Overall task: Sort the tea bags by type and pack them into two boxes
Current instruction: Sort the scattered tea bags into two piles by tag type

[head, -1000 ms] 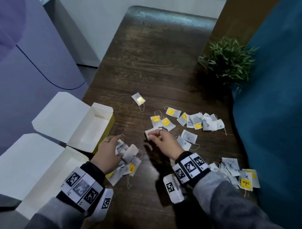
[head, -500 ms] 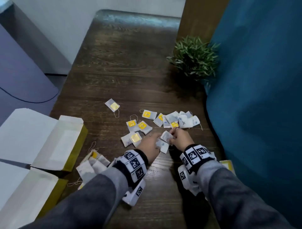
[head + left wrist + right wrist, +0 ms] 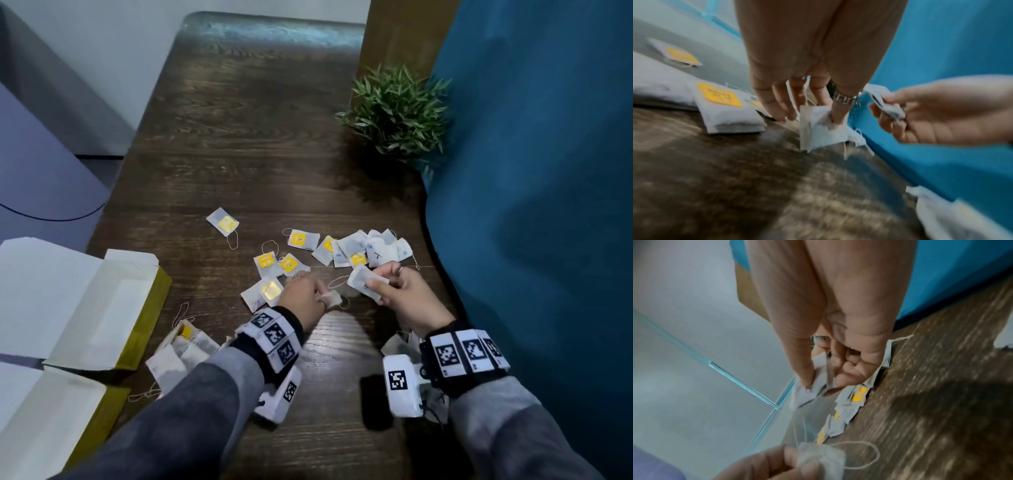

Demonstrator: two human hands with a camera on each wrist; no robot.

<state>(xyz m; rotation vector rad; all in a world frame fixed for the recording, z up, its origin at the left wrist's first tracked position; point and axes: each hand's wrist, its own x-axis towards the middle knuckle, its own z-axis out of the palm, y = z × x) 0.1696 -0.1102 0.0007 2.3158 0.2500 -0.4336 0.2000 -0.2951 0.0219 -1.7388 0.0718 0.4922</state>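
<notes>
**Head view: a tea bag in each of my hands**

Head view shows my left hand point(image 3: 303, 298) with fingers curled, pinching a small white tea bag point(image 3: 331, 297) at its fingertips, low over the wooden table point(image 3: 246, 144). In the left wrist view that same bag point(image 3: 818, 129) hangs crumpled from my finger and thumb, its lower corner near or on the wood; I cannot tell which.

Just to the right of it, my right hand point(image 3: 407, 294) grips a second tea bag point(image 3: 364, 282), plain white, between thumb and fingers, lifted off the table. A thin string point(image 3: 859, 454) loops loose from the bag in my left hand, seen from the right wrist.

Beyond both hands lies a scatter of loose tea bags point(image 3: 342, 248), some with yellow tags, some plain white, overlapping one another. One yellow-tagged bag point(image 3: 223, 222) lies apart, farther out and to the left. Close to my left wrist sits another heap point(image 3: 181, 349), and a few more bags point(image 3: 394, 342) lie beside my right wrist.

Left of my left arm stand two open boxes: the farther box point(image 3: 113, 301) and the nearer box point(image 3: 51, 411), both white inside with yellow sides. A small green plant point(image 3: 397, 109) stands far ahead on the right, against a blue curtain point(image 3: 531, 171).
</notes>
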